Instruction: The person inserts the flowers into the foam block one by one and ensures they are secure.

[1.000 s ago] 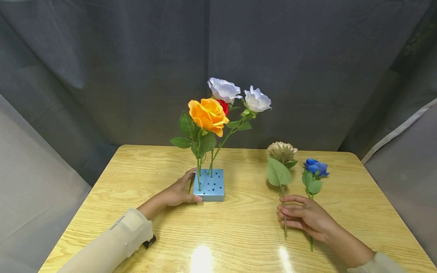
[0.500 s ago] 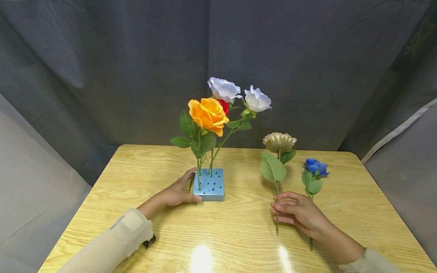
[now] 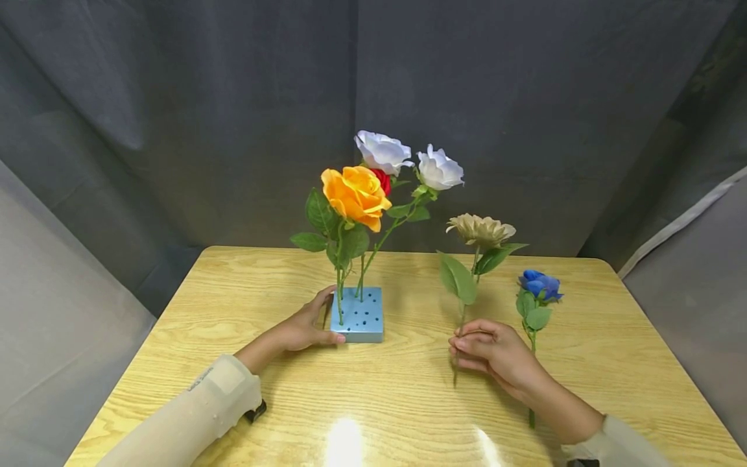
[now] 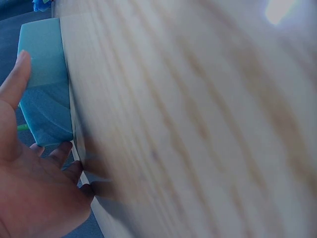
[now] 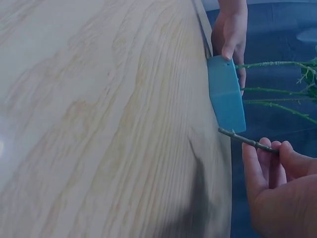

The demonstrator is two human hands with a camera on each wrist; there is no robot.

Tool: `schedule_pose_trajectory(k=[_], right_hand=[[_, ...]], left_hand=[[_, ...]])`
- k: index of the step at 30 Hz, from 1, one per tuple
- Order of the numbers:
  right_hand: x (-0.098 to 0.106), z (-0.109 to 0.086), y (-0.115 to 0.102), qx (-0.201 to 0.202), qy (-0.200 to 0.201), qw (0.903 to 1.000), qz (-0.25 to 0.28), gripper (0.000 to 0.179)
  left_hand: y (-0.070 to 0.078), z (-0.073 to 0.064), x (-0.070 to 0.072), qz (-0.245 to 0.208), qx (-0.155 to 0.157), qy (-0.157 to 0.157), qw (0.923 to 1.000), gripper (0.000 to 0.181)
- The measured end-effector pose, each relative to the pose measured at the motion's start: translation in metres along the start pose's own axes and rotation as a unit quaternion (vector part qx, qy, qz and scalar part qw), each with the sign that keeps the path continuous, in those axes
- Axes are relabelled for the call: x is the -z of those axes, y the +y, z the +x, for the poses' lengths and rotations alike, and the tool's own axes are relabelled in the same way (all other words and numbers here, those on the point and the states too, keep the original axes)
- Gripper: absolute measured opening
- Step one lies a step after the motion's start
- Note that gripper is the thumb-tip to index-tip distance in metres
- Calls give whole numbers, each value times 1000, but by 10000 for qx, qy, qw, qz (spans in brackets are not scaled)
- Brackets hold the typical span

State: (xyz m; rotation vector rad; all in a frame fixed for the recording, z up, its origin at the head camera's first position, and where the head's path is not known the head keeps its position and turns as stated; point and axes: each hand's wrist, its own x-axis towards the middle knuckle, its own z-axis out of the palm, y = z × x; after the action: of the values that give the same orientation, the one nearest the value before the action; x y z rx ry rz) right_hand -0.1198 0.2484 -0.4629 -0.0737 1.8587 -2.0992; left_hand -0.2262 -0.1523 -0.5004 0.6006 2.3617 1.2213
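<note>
My left hand (image 3: 303, 328) holds a light-blue flower foam block (image 3: 364, 333) by its left side, thumb on the front face and fingers around the back corner. The block's top is dotted with holes. Standing in it are an orange rose (image 3: 356, 198), two white roses (image 3: 440, 168) and a red flower (image 3: 382, 181) mostly hidden behind the orange one. To the right of the block, my right hand (image 3: 496, 353) pinches the stem of a beige flower (image 3: 481, 231), bloom up and tilted slightly right. In the right wrist view the bare stem end (image 5: 242, 140) points toward the block (image 5: 225, 94).
A blue rose (image 3: 539, 285) lies on the wooden table (image 3: 397, 402) to the right, its stem passing partly behind my right forearm. Dark grey curtains (image 3: 525, 97) hang behind the table and at both sides.
My right hand has moved left toward the block, carrying the beige flower, whose bloom has risen and now tips a little to the right. The left hand and the block have stayed put.
</note>
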Motion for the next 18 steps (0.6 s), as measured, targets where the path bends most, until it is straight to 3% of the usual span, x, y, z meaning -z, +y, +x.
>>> schedule_pose_trajectory(k=[12,18], right_hand=[[-23,12,-5,292,194,9989,-325,15],[-35,17,-10,439,173,9982,-372,9]], left_hand=[[2,-2,0,53,-193,-27,9998,115],[0,-2,-1,-32,-70,-27,10000,115]])
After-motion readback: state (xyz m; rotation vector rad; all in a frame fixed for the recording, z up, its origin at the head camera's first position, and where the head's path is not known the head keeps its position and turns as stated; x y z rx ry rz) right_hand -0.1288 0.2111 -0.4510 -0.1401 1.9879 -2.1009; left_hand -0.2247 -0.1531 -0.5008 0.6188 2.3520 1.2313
